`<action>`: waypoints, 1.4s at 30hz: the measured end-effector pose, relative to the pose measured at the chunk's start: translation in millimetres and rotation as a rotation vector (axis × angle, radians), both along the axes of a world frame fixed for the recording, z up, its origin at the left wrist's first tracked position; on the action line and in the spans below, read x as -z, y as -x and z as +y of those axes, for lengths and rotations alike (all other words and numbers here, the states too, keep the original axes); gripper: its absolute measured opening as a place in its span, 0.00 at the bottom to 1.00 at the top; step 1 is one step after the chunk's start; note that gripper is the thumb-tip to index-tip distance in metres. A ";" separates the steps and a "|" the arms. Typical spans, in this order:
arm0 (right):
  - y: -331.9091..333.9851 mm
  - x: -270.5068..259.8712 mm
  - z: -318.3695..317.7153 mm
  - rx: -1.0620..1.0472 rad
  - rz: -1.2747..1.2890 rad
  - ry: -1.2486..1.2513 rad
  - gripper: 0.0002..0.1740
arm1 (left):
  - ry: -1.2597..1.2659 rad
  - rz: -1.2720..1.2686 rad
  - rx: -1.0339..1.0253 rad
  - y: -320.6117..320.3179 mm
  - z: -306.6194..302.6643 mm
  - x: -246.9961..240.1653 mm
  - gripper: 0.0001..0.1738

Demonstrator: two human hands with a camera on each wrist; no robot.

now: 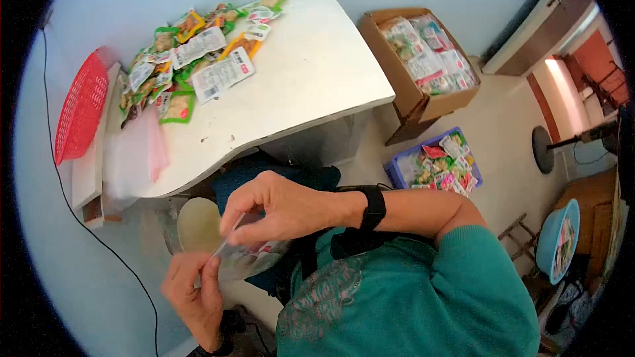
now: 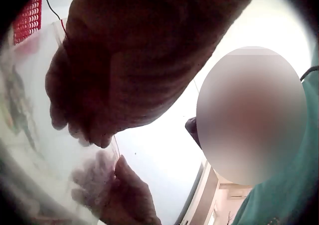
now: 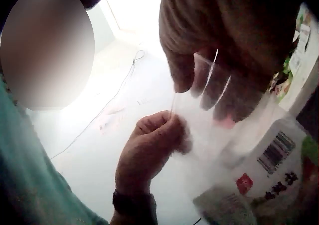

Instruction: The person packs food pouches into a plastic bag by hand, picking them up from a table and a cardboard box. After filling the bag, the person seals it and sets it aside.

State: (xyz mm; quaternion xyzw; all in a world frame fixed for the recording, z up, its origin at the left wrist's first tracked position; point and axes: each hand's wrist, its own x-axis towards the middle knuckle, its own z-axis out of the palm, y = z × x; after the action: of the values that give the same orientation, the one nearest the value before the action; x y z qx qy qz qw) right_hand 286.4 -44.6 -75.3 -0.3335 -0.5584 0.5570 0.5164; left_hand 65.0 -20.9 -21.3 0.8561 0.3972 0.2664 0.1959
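A clear plastic bag (image 1: 241, 264) hangs between both hands in front of the body, with printed snack packets (image 3: 279, 160) showing through it in the right wrist view. My left hand (image 1: 192, 287) pinches one end of the bag's edge between thumb and fingers. Further along the same edge, my right hand (image 1: 281, 208) grips the film, its fingers partly behind it in the right wrist view. The edge runs taut from one hand to the other. Most of the bag's lower part is hidden behind the right forearm.
Snack packets (image 1: 221, 76) lie heaped on the white table (image 1: 311, 73), beside flat clear bags (image 1: 132, 152) and a red basket (image 1: 83, 106). A carton (image 1: 423, 102) of filled bags and a blue crate (image 1: 397, 175) stand on the floor. A pale round tub (image 1: 198, 225) sits below the table.
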 end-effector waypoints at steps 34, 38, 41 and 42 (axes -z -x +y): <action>-39.4 63.3 -11.7 -0.445 -0.377 0.073 0.27 | 1.310 -0.165 0.093 12.4 45.8 109.6 0.12; -48.3 54.6 -12.2 -0.178 -0.608 0.024 0.39 | 1.395 -0.261 0.160 16.3 43.5 126.9 0.13; -47.9 50.9 -4.8 -0.018 -0.662 -0.138 0.50 | 1.454 -0.342 0.147 16.9 43.9 136.7 0.11; -44.3 52.2 -3.6 -0.041 -0.631 -0.112 0.49 | 1.476 -0.350 0.161 17.0 45.0 137.3 0.10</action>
State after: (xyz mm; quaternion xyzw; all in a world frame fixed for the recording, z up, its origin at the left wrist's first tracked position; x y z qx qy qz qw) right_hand 330.7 -48.2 -127.5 -0.4494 -0.7274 0.4050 0.3240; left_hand 48.0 24.1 -158.6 0.4746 0.3719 0.0486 0.7963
